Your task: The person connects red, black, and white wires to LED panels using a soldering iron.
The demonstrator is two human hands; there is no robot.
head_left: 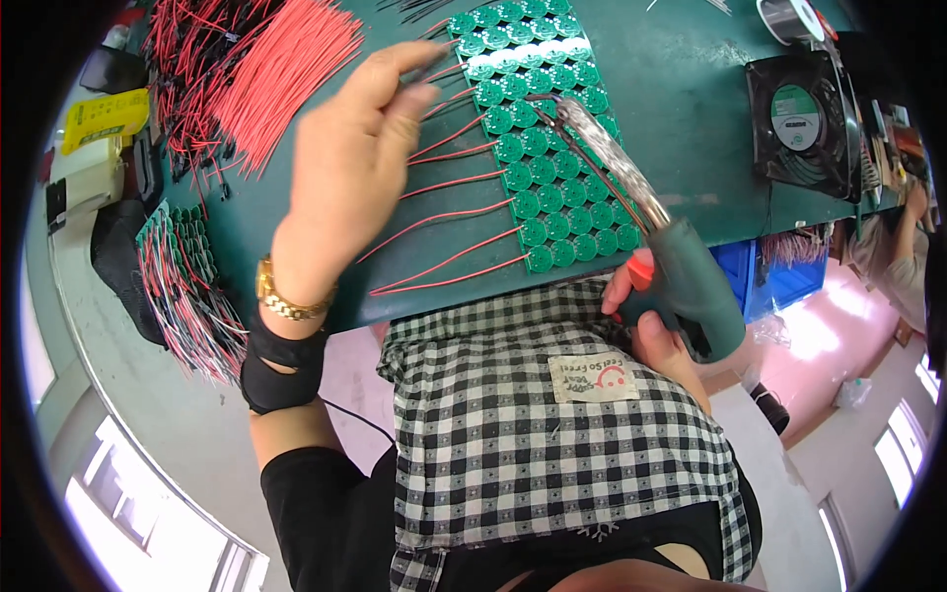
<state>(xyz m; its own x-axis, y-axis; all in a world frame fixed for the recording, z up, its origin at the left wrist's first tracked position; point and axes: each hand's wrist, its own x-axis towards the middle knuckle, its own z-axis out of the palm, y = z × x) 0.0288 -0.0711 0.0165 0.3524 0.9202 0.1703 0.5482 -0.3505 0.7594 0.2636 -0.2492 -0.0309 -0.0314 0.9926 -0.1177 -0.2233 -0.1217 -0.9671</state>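
Observation:
My left hand [360, 148] is over the left edge of a panel of round green circuit boards [552, 173]. Its thumb and forefinger are bent toward each other beside the wire ends; the fingertips are blurred, and what they pinch, if anything, is hidden. Red wires [464, 207] run from the panel's left edge, several passing under or near this hand. In my right hand [656, 340] is a soldering gun [695, 286] with a dark green body and a red trigger. Its thin tip hovers over or touches the panel's upper middle; I cannot tell which.
A pile of loose red wires [291, 79] lies at the far left, beside black and red wires [187, 69]. Wired boards [187, 257] hang at the left edge. A black fan [804, 123] and a solder spool [789, 20] stand at right. A blue crate [789, 276] sits below.

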